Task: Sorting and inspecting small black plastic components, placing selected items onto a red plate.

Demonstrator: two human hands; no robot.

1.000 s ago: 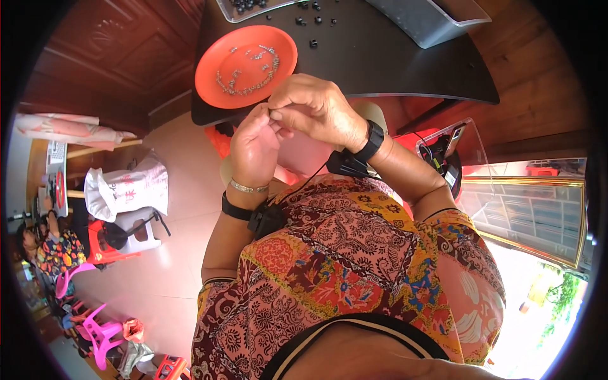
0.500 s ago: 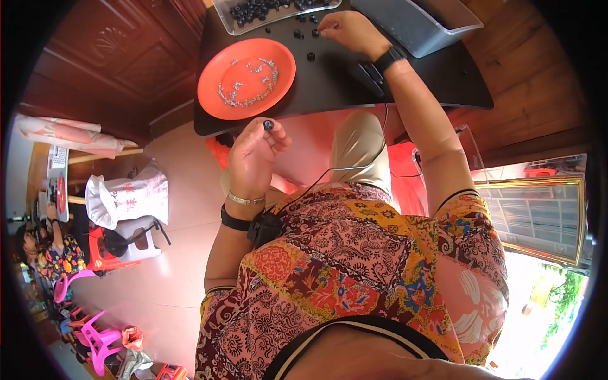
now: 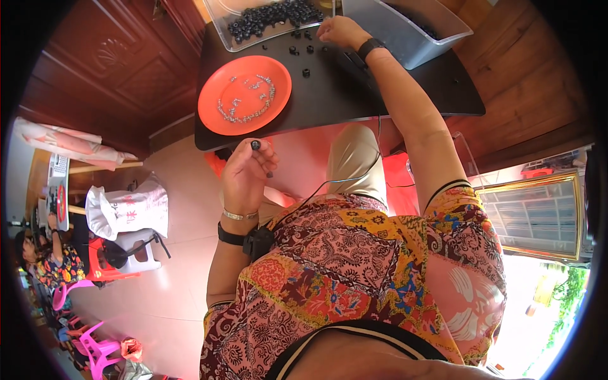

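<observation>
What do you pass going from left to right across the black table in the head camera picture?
Round orange plate holding small metal bits → loose small black rings → right hand → grey plastic bin.

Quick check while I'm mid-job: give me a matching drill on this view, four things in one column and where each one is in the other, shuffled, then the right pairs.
Things:
1. left hand
2. right hand
3. orange plate
4. clear tray

Places:
A. on the dark table, on its left part, with small metal pieces on it
B. at the far table edge, filled with small black parts
C. off the near table edge, pinching a small black part
D. stretched out over loose black parts in front of the clear tray

Pairs: 1-C, 2-D, 3-A, 4-B
</observation>
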